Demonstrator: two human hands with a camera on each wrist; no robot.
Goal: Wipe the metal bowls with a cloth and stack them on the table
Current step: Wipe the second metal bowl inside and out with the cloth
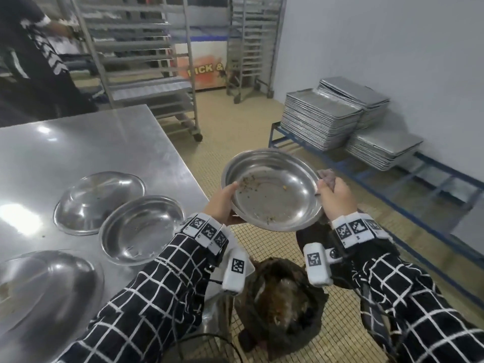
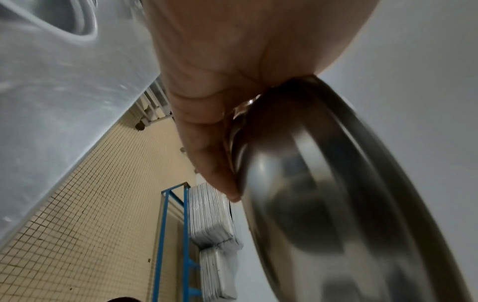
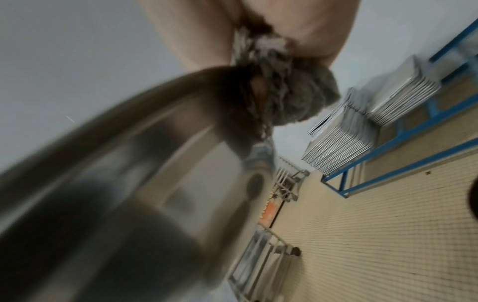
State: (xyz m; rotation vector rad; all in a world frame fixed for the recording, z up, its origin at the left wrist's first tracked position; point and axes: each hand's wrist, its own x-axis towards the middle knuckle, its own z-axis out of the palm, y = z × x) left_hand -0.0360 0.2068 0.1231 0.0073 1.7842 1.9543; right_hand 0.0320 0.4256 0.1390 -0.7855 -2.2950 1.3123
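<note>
A metal bowl (image 1: 272,189) with food crumbs inside is held in the air past the table's right edge, above a bin. My left hand (image 1: 222,203) grips its left rim, thumb inside and fingers (image 2: 207,143) under the bowl (image 2: 349,204). My right hand (image 1: 337,197) holds the right rim together with a bunched grey cloth (image 1: 327,178). The right wrist view shows the cloth (image 3: 289,96) wadded in the palm against the bowl's underside (image 3: 129,183). On the steel table (image 1: 91,142) lie one upright bowl (image 1: 141,229) and two upturned bowls (image 1: 99,203) (image 1: 47,289).
A bin lined with a dark bag (image 1: 282,307) holding scraps stands on the tiled floor below the bowl. Stacked metal trays (image 1: 340,119) sit on a blue rack by the wall. Wheeled tray racks (image 1: 146,61) stand behind the table. Another person (image 1: 34,58) is at the far left.
</note>
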